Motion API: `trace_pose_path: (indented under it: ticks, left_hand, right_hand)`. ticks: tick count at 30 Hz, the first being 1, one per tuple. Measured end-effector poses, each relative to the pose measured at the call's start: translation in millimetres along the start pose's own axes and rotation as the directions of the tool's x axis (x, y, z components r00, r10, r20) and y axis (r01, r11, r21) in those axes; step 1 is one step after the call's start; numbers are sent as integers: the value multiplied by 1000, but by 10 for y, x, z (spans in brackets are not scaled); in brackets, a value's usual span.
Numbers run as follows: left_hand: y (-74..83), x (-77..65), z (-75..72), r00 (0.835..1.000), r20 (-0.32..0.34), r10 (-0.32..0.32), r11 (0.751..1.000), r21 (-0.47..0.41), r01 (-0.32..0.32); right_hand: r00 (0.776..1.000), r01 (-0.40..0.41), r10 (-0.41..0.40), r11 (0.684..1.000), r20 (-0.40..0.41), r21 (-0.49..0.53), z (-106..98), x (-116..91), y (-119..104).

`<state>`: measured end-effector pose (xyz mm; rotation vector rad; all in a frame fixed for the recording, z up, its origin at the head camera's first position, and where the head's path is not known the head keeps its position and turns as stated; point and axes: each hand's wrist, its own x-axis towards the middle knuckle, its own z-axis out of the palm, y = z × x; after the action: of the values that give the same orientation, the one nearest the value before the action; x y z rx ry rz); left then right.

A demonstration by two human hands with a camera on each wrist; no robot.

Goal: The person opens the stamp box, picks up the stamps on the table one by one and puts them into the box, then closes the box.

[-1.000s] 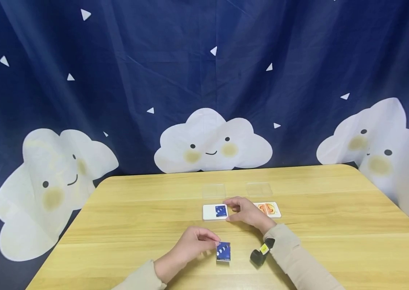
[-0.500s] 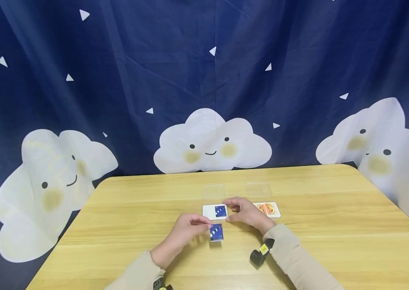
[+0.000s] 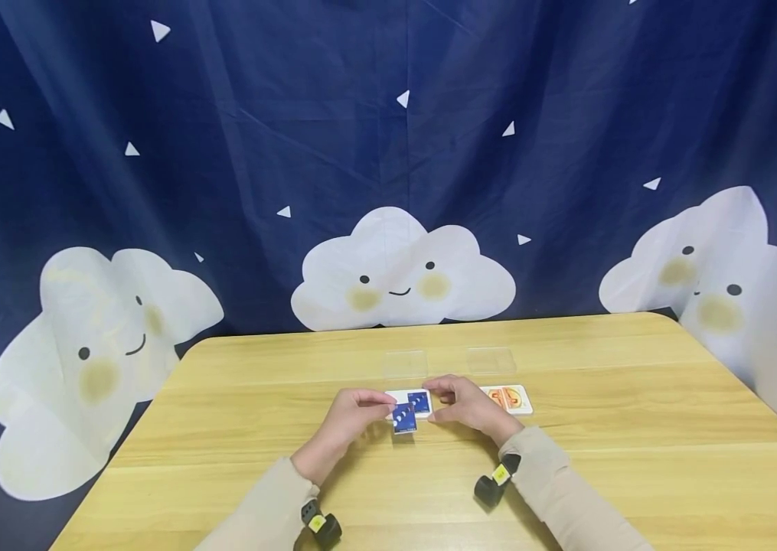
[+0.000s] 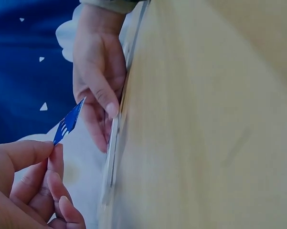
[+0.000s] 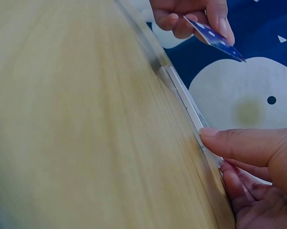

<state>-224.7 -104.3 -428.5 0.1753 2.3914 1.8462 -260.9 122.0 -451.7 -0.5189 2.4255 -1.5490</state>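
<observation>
A small blue card [image 3: 404, 419] printed with moon phases is pinched by one corner between the thumb and forefinger of the left hand [image 3: 344, 425], whose other fingers curl loosely. The left wrist view shows it raised, apart from the white case [image 3: 398, 395] lying just ahead of it. In the head view it hides the near part of that case's white left half. A matching blue card [image 3: 419, 402] lies in the half nearer the right hand [image 3: 468, 405], which grips the case's end with thumb and fingers partly spread across its corners.

The right hand lies between this case and a second white case [image 3: 524, 399] with an orange picture, covering that one's left end. Beyond the hands, on the wooden table [image 3: 223, 444], lie two clear plastic pieces [image 3: 406, 363], one behind each case. Black wrist devices [image 3: 494, 480] sit at both beige sleeves [image 3: 553, 478]; farther ahead hangs a blue curtain [image 3: 360, 115] printed with clouds.
</observation>
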Motion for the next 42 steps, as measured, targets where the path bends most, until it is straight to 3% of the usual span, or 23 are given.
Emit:
trace_pose_path:
  ticks: [6, 11, 20, 34, 42]
  left_hand:
    - [79, 42, -3, 1000, -27, -16, 1000, -5, 16]
    - [-41, 171, -14, 998, -47, -31, 1000, 4, 31]
    - [-112, 296, -30, 993, -99, -64, 998, 0, 65]
    - [-150, 374, -36, 983, -145, -114, 993, 27, 119]
    - [-169, 367, -1, 982, -179, -63, 995, 68, 77]
  right_hand:
    - [1000, -6, 6, 1000, 2, 5, -1, -4, -10]
    - [1000, -6, 5, 1000, 7, 14, -9, -27, -37]
    - [1000, -9, 9, 1000, 5, -9, 3, -9, -3]
    - [1000, 1, -1, 1000, 4, -5, -14, 0, -18]
    - [1000, 3, -3, 1000, 0, -17, -15, 5, -16]
